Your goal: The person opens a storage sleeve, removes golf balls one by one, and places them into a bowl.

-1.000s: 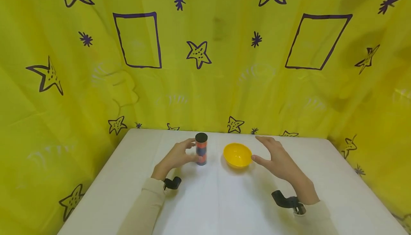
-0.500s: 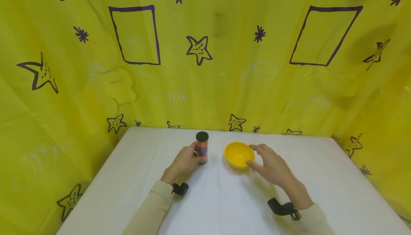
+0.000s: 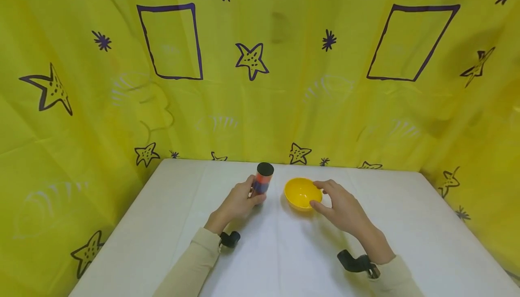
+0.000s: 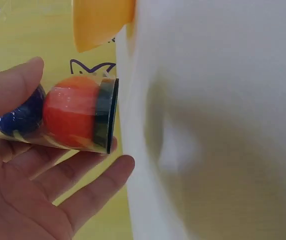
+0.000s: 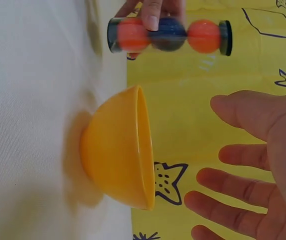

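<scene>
My left hand (image 3: 239,201) grips a clear tube (image 3: 263,183) with black end caps, thumb on one side and fingers round the other. The tube tilts, its top leaning to the right. Red and dark blue balls fill it: the right wrist view shows a blue ball (image 5: 168,34) between two red ones. A yellow bowl (image 3: 299,194) stands upright on the table to the right of the tube. My right hand (image 3: 345,207) is at the bowl's right side, fingers spread and relaxed. In the right wrist view a gap shows between its fingertips (image 5: 195,200) and the bowl's rim.
A white-covered table (image 3: 276,252) lies under both hands. Yellow curtain (image 3: 252,107) with dark drawn stars hangs behind it and along both sides. A black wrist camera (image 3: 230,239) sits on the left wrist, another black camera (image 3: 354,261) on the right.
My left hand has closed round the tube and tipped it to the right. My right hand has come in to the bowl's rim. The bowl stays put on the table.
</scene>
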A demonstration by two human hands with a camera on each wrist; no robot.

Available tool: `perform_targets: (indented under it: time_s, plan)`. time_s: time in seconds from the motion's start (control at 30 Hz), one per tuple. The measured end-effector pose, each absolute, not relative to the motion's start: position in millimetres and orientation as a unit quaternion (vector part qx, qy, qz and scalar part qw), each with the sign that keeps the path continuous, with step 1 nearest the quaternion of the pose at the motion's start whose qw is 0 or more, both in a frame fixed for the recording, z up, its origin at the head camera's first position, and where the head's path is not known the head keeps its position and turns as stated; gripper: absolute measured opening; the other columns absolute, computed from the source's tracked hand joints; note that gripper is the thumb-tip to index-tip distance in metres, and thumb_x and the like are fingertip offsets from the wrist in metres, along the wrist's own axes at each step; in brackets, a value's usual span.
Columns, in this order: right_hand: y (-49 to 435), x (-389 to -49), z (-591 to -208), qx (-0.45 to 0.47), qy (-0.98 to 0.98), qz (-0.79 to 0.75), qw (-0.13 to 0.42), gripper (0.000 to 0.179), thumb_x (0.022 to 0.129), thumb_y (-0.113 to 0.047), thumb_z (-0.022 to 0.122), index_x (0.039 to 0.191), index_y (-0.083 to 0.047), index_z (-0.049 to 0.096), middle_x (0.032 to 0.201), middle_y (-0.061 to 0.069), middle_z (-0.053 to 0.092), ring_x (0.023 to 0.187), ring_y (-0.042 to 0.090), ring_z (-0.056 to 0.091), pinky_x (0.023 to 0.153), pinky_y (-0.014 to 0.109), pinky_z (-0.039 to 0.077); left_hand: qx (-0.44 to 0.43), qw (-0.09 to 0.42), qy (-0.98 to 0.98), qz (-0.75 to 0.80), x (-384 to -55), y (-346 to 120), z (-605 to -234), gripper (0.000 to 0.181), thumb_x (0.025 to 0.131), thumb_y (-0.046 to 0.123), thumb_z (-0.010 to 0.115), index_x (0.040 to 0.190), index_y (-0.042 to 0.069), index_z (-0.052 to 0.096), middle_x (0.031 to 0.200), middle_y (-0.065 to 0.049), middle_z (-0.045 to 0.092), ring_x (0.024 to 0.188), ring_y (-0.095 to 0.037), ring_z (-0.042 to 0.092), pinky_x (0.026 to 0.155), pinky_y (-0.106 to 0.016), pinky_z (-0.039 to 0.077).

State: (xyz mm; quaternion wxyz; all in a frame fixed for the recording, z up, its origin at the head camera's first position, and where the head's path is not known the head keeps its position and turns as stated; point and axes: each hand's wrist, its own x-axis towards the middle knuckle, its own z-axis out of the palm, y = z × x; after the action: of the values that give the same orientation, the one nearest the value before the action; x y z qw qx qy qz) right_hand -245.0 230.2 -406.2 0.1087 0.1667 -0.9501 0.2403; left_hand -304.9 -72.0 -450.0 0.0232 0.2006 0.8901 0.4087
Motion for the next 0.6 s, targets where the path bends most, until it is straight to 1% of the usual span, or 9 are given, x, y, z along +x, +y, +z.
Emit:
perform_targets:
  time_s: [0.07, 0.17, 0.27, 0.37, 0.43, 0.6]
  plan:
    - [229, -245, -406, 0.167, -0.949, 0.245, 0.110, 0.052, 0.094, -0.028, 0.075, 0.138, -0.005, 0.059, 0.130, 0.013, 0.066, 0.111, 0.034, 0.065, 0.091, 0.054, 0.056, 0.222, 0.010, 0.885, 0.410, -304, -72, -447, 0.039, 0.099, 0.029, 0.069, 0.128, 0.011, 0.049, 0.122, -0.014, 0.070, 0.109, -0.028, 0.067, 0.097, -0.047, 0.055]
    - [228, -245, -406, 0.167, -0.946, 0.255, 0.111, 0.051, 0.094, -0.027, 0.075, 0.137, -0.005, 0.059, 0.130, 0.013, 0.066, 0.112, 0.034, 0.065, 0.093, 0.054, 0.056, 0.248, -0.002, 0.880, 0.406, -302, -71, -443, 0.042, 0.099, 0.028, 0.070, 0.132, 0.012, 0.050, 0.122, -0.013, 0.070, 0.108, -0.026, 0.066, 0.095, -0.044, 0.054]
    - [227, -247, -408, 0.170, -0.939, 0.276, 0.113, 0.050, 0.094, -0.024, 0.075, 0.137, -0.004, 0.059, 0.127, 0.013, 0.067, 0.111, 0.033, 0.064, 0.094, 0.054, 0.055, 0.265, -0.003, 0.875, 0.405, -301, -70, -438, 0.047, 0.098, 0.027, 0.070, 0.138, 0.013, 0.050, 0.125, -0.011, 0.069, 0.109, -0.024, 0.065, 0.098, -0.044, 0.054]
    - [225, -247, -409, 0.184, -0.928, 0.302, 0.118, 0.048, 0.094, -0.023, 0.075, 0.136, -0.005, 0.060, 0.123, 0.013, 0.069, 0.109, 0.030, 0.065, 0.094, 0.054, 0.055, 0.278, 0.000, 0.874, 0.398, -299, -69, -434, 0.048, 0.097, 0.027, 0.071, 0.140, 0.015, 0.051, 0.128, -0.009, 0.068, 0.111, -0.023, 0.065, 0.101, -0.045, 0.054]
    - [224, -248, -410, 0.193, -0.920, 0.318, 0.119, 0.047, 0.095, -0.022, 0.075, 0.136, -0.005, 0.059, 0.121, 0.012, 0.069, 0.107, 0.027, 0.065, 0.095, 0.054, 0.054, 0.287, 0.001, 0.875, 0.390, -298, -68, -432, 0.046, 0.097, 0.027, 0.072, 0.137, 0.016, 0.053, 0.127, -0.008, 0.068, 0.110, -0.022, 0.065, 0.101, -0.045, 0.054]
    - [219, -246, -411, 0.209, -0.905, 0.353, 0.111, 0.046, 0.095, -0.021, 0.074, 0.136, -0.005, 0.059, 0.118, 0.010, 0.070, 0.103, 0.023, 0.067, 0.096, 0.054, 0.055, 0.310, -0.003, 0.879, 0.363, -295, -66, -429, 0.040, 0.095, 0.025, 0.074, 0.130, 0.016, 0.056, 0.119, -0.004, 0.069, 0.103, -0.019, 0.064, 0.095, -0.040, 0.055]
